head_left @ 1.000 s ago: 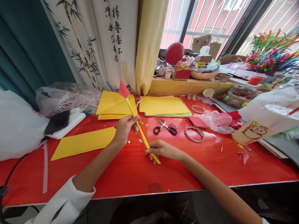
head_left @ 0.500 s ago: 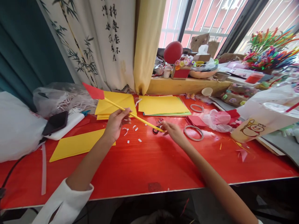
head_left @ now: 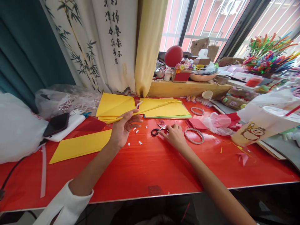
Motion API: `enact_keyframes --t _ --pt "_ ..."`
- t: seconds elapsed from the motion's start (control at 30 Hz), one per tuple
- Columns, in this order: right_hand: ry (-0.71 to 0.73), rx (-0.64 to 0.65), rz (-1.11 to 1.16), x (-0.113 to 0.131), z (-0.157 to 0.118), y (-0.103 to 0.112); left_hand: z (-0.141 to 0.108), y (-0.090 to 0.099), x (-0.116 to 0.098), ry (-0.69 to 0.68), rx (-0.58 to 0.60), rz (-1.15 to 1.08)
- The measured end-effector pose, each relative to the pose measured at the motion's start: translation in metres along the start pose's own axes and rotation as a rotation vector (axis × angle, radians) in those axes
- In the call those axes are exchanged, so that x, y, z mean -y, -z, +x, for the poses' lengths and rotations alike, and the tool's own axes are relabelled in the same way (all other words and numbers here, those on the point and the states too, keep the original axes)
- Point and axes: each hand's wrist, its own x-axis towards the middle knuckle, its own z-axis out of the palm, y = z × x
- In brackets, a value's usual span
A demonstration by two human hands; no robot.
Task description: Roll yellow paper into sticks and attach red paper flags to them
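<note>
My left hand (head_left: 123,128) is closed round a thin yellow paper stick (head_left: 154,108), which slants up to the right over the yellow sheets. Red paper (head_left: 91,125) shows at the stick's lower left end. On the red tabletop, my right hand (head_left: 175,136) has its fingers on a pair of scissors (head_left: 155,132) with black handles. One handle loop and part of the blades show; the fingers partly cover the other loop. Small white paper scraps (head_left: 140,142) lie between the hands.
Yellow sheets (head_left: 114,104) and a second stack (head_left: 164,109) lie at the back. A folded yellow sheet (head_left: 79,147) is at left, near a phone (head_left: 56,124). Right of my hand are a tape ring (head_left: 194,136), red paper (head_left: 197,123) and a drink cup (head_left: 262,128).
The stick has swung round: its red end dropped to the left and its bare end rose to the right. My right hand has let go of it and moved onto the scissors.
</note>
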Motion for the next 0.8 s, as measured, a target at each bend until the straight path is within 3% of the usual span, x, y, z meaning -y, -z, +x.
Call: enact_keyframes --t 0.27,0.5,0.8 --pt "0.037 0.042 0.052 0.009 0.003 -0.007 -0.002 -0.005 0.002 -0.083 -0.053 0.054" --pt "0.12 0.149 0.105 0.007 -0.009 0.003 -0.002 -0.004 0.002 -0.139 -0.118 0.069" --pt "-0.051 0.242 0.101 -0.005 -0.007 0.026 -0.004 -0.005 0.0 -0.184 -0.137 0.069"
